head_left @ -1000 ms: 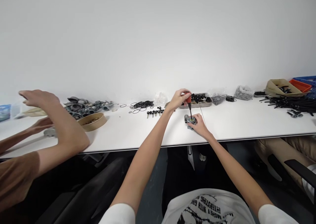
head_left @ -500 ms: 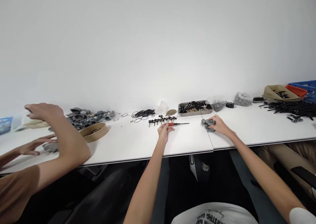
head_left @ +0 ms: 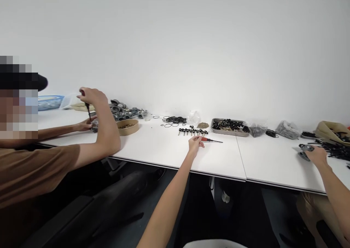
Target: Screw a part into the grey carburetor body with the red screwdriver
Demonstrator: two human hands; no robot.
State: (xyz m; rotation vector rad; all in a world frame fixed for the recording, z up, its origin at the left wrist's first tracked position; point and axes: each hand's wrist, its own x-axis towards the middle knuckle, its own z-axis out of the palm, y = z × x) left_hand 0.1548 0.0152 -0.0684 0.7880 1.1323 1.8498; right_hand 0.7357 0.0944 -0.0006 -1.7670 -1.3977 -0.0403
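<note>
My left hand [head_left: 195,144] is closed around the red handle of a screwdriver [head_left: 209,140], whose dark shaft points right, low over the white table. Just behind it stands a row of small black-topped brass parts [head_left: 193,132]. Far to the right, my right hand [head_left: 317,155] is closed on a grey part [head_left: 305,149], at or just above the tabletop beside a pile of black rods [head_left: 332,149]. My right fingers partly cover that part.
A metal tray [head_left: 231,132] of black and brass pieces, clear bags [head_left: 287,130], black rings [head_left: 175,120] and a beige bin [head_left: 332,131] line the back. At left, a person's arm [head_left: 105,127] reaches over the table near a round box [head_left: 128,130] and grey parts [head_left: 125,113].
My right hand has carried the grey part far to the right, near the black rods. The view has shifted. My left hand still holds the screwdriver. The person at left shows a raised screwdriver.
</note>
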